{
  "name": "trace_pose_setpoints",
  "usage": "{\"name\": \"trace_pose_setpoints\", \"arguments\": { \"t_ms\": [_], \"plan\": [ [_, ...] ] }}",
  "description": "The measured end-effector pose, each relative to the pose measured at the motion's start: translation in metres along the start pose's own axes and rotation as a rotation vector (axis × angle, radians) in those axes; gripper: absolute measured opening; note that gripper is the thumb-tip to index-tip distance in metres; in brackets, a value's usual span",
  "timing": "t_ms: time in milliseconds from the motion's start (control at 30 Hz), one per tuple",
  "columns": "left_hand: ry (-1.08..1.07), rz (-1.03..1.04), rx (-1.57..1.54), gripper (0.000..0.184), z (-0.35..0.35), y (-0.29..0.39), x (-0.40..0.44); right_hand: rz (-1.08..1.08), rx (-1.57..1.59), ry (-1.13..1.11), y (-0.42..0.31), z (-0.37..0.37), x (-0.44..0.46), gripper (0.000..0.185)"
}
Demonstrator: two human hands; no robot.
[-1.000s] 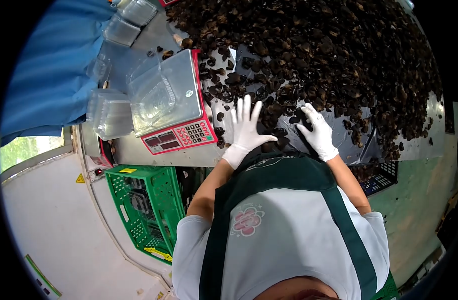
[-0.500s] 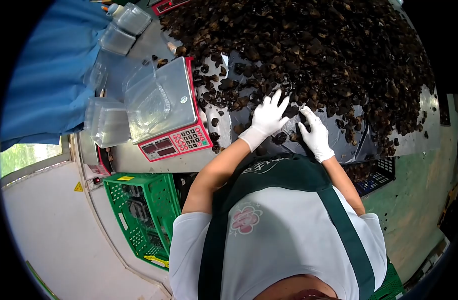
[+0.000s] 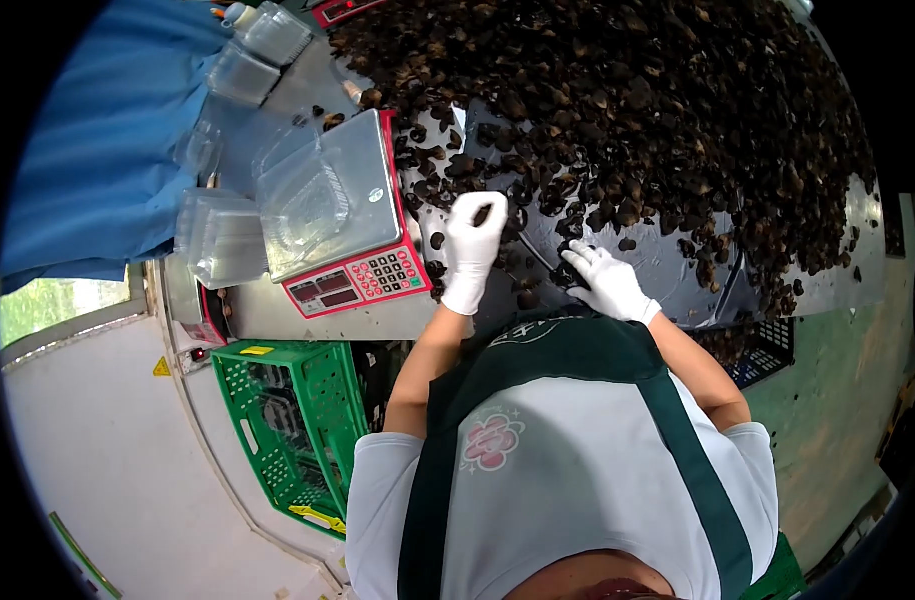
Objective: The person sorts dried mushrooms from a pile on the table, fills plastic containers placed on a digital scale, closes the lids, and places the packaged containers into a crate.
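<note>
My left hand [image 3: 476, 250], in a white glove, is raised at the near left edge of the dark pile, just right of the scale. Its fingers curl into a ring with a dark patch inside; whether that is a held piece or a gap, I cannot tell. White-gloved too, my right hand [image 3: 610, 283] lies over the dark plastic film [image 3: 668, 265] with its fingers stretched out, the tips beside a few loose pieces. The pile of dark brown, mushroom-like pieces [image 3: 668, 110] spreads over the table. A clear plastic box [image 3: 313, 205] sits on the red-framed scale [image 3: 383, 270].
Clear plastic boxes [image 3: 218, 240] are stacked left of the scale, with more clear containers [image 3: 243, 75] at the far left. A green crate [image 3: 328, 400] stands below the table's left side. A dark crate [image 3: 768, 350] is under its right side. Blue cloth [image 3: 108, 140] hangs at left.
My left hand has moved left and off the film's middle, and its spread fingers have curled together. My right hand has shifted slightly left and down, staying open.
</note>
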State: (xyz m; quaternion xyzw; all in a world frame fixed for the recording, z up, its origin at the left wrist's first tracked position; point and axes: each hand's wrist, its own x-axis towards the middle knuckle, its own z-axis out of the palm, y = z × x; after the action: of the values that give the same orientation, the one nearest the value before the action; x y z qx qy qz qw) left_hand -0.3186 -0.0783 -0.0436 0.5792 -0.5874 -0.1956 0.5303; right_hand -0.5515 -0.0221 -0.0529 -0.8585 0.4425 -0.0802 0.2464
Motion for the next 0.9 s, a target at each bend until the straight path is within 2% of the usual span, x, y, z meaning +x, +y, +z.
{"name": "trace_pose_setpoints", "arguments": {
  "t_ms": [67, 133, 200, 267, 333, 400, 433, 467, 533, 600, 667, 700, 733, 767, 833, 867, 900],
  "plan": [
    [0.102, -0.138, -0.031, 0.004, -0.020, 0.005, 0.018, -0.079, -0.037, 0.041, -0.009, 0.005, 0.013, 0.055],
    [0.222, -0.190, -0.054, 0.002, -0.049, 0.010, 0.039, -0.105, -0.002, 0.021, -0.015, 0.010, 0.028, 0.048],
    [0.384, -0.139, -0.050, 0.003, -0.081, 0.006, 0.062, -0.115, 0.012, 0.043, -0.022, 0.014, 0.043, 0.043],
    [0.445, -0.405, -0.329, 0.004, -0.117, 0.030, 0.085, -0.136, 0.157, 0.069, -0.031, 0.012, 0.060, 0.042],
    [0.571, -0.205, -0.245, 0.008, -0.148, 0.015, 0.105, -0.150, 0.194, 0.113, -0.029, 0.015, 0.078, 0.040],
    [0.639, -0.067, 0.126, 0.008, -0.184, -0.041, 0.120, -0.201, 0.258, 0.262, -0.024, 0.006, 0.095, 0.037],
    [0.582, -0.175, 0.172, 0.010, -0.186, -0.034, 0.121, -0.100, 0.274, 0.275, -0.027, -0.015, 0.103, 0.034],
    [0.428, -0.217, 0.299, 0.017, -0.203, -0.062, 0.121, -0.037, 0.248, 0.304, -0.024, -0.031, 0.112, 0.035],
    [0.202, -0.292, 0.556, 0.026, -0.211, -0.082, 0.114, -0.015, 0.090, 0.476, -0.005, -0.042, 0.131, 0.038],
    [0.149, -0.152, 0.727, 0.034, -0.211, -0.086, 0.113, 0.138, -0.014, 0.403, 0.013, -0.047, 0.153, 0.052],
    [0.299, 0.140, 1.057, 0.036, -0.188, -0.051, 0.116, 0.184, -0.172, 0.369, 0.023, -0.041, 0.167, 0.066],
    [0.277, 0.215, 0.989, 0.034, -0.177, -0.034, 0.119, 0.170, -0.178, 0.345, 0.019, -0.038, 0.168, 0.072],
    [0.235, 0.243, 0.735, 0.029, -0.162, -0.021, 0.119, 0.146, -0.198, 0.325, 0.015, -0.029, 0.167, 0.070],
    [0.245, 0.277, 0.667, 0.026, -0.138, -0.016, 0.111, 0.094, -0.205, 0.266, 0.006, -0.021, 0.162, 0.068],
    [0.027, 0.198, 0.370, 0.025, -0.092, -0.018, 0.091, -0.041, -0.188, 0.168, -0.011, -0.008, 0.146, 0.061],
    [-0.094, 0.147, 0.345, 0.030, -0.069, -0.010, 0.081, -0.097, -0.135, 0.147, -0.014, 0.007, 0.135, 0.055],
    [-0.207, 0.198, 0.352, 0.036, -0.052, -0.021, 0.072, -0.132, -0.124, 0.164, -0.020, 0.011, 0.123, 0.052]
  ]
}}
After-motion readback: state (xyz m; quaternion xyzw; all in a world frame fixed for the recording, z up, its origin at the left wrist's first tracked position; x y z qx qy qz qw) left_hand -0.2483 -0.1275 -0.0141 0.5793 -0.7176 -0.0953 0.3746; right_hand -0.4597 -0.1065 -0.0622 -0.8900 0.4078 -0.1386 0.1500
